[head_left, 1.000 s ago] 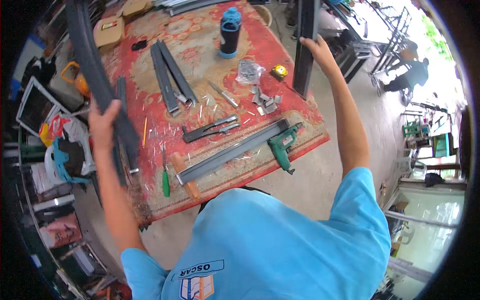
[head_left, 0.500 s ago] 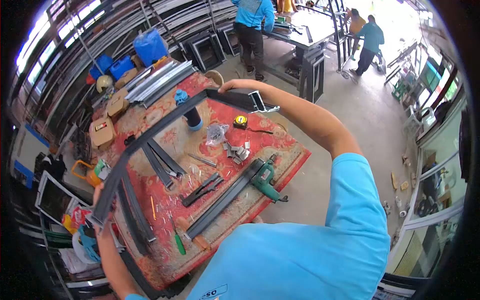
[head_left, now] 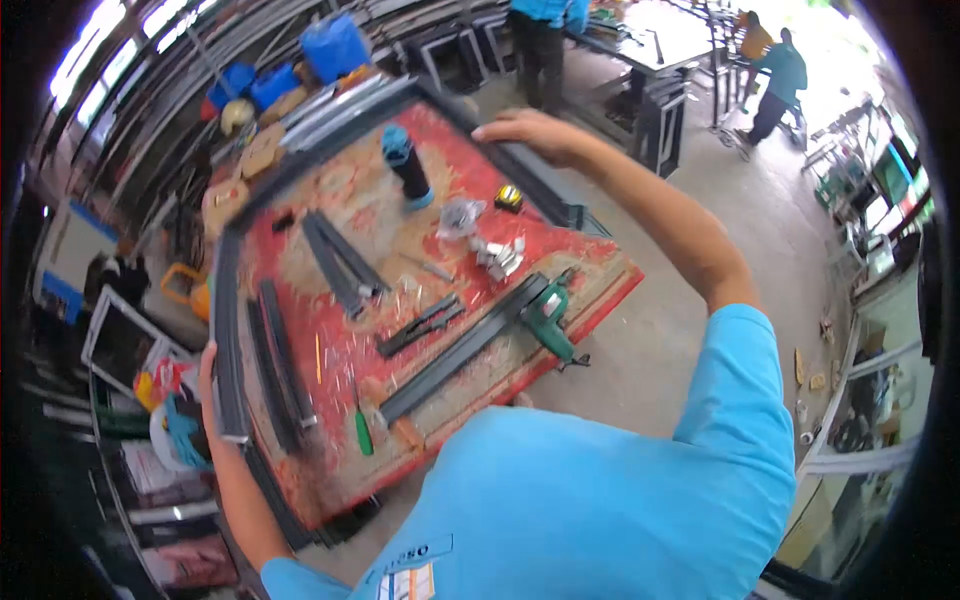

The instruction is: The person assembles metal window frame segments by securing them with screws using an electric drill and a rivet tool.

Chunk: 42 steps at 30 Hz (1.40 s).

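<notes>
A three-sided dark grey metal frame (head_left: 228, 330) lies over the red, worn workbench (head_left: 345, 480), its open side towards me. My left hand (head_left: 208, 368) grips the left bar from its outer side, near the free end; most of its fingers are hidden. My right hand (head_left: 525, 130) holds the right bar close to the far corner, with the fingers over its top. Inside the frame stands a dark bottle with a blue top (head_left: 408, 170). Near it lie a yellow tape measure (head_left: 508, 197), a clear plastic bag (head_left: 461, 217) and several small metal brackets (head_left: 497, 258).
A green power drill (head_left: 548, 322) rests by a long dark profile (head_left: 465, 348) at the bench's near edge. A green-handled screwdriver (head_left: 363, 430), a pencil (head_left: 319, 358) and loose profiles (head_left: 335, 260) lie about. Blue containers (head_left: 335, 48) stand behind. Other people (head_left: 783, 85) are farther back.
The frame has come down from a raised, tilted position to lie flatter over the bench, around the tools. Both hands have moved with it, still holding its sides. My view has shifted slightly.
</notes>
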Each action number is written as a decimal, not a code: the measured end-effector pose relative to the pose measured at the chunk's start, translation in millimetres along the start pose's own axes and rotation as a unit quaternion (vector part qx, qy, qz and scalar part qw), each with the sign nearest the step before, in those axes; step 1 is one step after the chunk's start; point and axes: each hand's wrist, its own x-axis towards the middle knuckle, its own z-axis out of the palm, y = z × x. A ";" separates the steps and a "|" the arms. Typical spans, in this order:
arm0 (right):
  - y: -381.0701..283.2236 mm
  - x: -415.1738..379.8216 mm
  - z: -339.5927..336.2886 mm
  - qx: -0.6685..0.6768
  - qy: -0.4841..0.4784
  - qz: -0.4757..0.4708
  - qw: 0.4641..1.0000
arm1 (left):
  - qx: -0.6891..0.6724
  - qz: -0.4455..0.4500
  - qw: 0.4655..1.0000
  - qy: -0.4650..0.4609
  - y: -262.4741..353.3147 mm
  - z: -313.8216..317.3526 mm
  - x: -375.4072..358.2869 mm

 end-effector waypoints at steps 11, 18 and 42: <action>113.7 -5.3 12.5 -0.033 -0.097 0.055 0.993 | 0.166 0.084 0.974 -0.131 -96.1 -23.6 -26.9; 175.3 -38.3 32.0 -0.005 -0.056 0.018 0.998 | 0.168 0.052 0.979 -0.101 -175.5 -10.8 -64.6; 247.2 -76.6 41.9 -0.060 -0.018 0.086 0.994 | 0.489 -0.013 0.867 -0.092 -223.3 -32.7 -91.8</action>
